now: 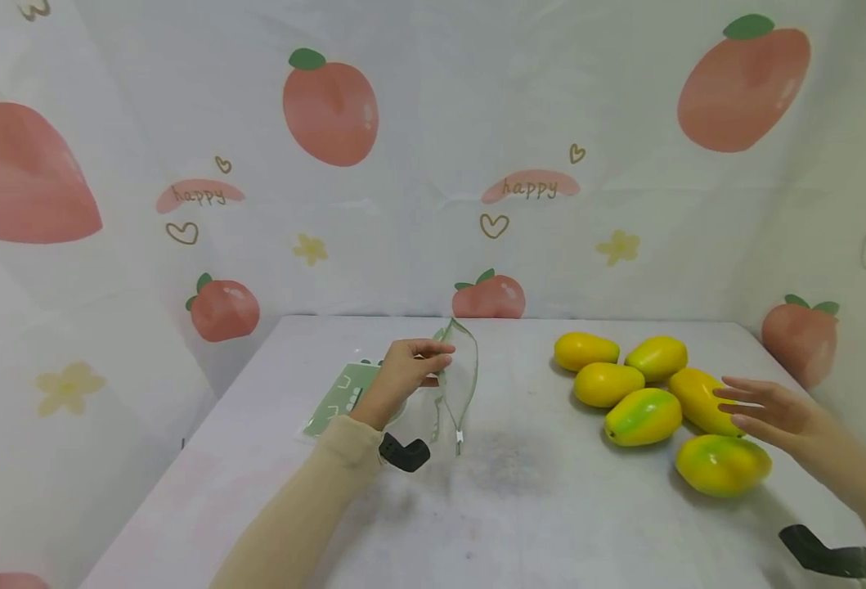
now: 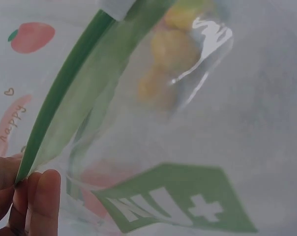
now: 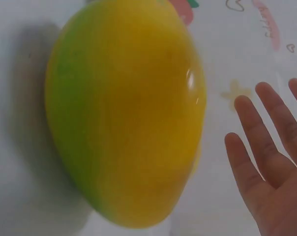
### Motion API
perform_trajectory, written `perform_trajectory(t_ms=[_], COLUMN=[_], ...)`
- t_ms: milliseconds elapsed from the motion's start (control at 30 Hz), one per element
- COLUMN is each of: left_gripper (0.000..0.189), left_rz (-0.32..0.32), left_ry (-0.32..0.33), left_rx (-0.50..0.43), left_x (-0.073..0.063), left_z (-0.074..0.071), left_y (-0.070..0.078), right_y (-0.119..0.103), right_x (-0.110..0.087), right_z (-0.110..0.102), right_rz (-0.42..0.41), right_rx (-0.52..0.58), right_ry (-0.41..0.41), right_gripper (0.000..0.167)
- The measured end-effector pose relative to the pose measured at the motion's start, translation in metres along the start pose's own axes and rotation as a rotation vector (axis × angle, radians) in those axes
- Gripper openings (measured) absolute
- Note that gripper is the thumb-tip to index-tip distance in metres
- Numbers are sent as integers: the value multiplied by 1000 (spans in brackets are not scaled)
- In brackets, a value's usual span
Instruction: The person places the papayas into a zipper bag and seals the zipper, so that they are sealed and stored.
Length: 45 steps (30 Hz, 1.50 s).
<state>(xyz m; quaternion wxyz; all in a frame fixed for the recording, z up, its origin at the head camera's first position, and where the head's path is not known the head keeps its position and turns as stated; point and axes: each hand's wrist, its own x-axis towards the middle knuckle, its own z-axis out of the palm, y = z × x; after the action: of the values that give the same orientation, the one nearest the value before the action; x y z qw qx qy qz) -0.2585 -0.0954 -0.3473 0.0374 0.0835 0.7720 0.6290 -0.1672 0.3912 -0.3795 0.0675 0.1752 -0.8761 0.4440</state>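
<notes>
I've got 1 pale table, white printed backdrop behind and along 2 sides: red fruits, yellow flowers, outlined hearts, 2 readable "happy" labels. Light's soft.

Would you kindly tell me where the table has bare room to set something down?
Bare table lies between the clear bag and the six yellow fruits, and nearer the camera, between the left sleeve and the nearest fruit. Crowded: the right, where fruits cluster by the right hand, and left of centre, where the left hand holds the bag beside a green packet.
</notes>
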Motion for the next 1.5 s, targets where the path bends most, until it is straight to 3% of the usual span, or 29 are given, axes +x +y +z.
perform_trajectory(t_ms=[167, 500, 800, 1033, 1333, 1500], left_gripper=[23, 20, 20, 21, 23, 21], left_rz=[2, 5, -2, -1, -1, 1], left_ry=[0, -11, -29, -24, -15, -21], left_rx=[-8, 3, 3, 2, -8, -13], left_x=[1, 0, 1, 0, -1, -1], left_z=[2, 1, 1, 1, 2, 0], left_y=[-3, -1, -1, 0, 1, 0], right_y=[10, 23, 26, 26, 28, 31], right_x=[-8, -20, -24, -23, -25, -29], right_z=[-2, 5, 14, 18, 25, 27], right_rz=[-9, 123, 45, 110, 215, 183], right_rx=[-55, -173, -285, -340, -352, -291], right_ry=[-21, -61, -24, -92, -171, -154], right_gripper=[45, 41, 42, 47, 62, 59])
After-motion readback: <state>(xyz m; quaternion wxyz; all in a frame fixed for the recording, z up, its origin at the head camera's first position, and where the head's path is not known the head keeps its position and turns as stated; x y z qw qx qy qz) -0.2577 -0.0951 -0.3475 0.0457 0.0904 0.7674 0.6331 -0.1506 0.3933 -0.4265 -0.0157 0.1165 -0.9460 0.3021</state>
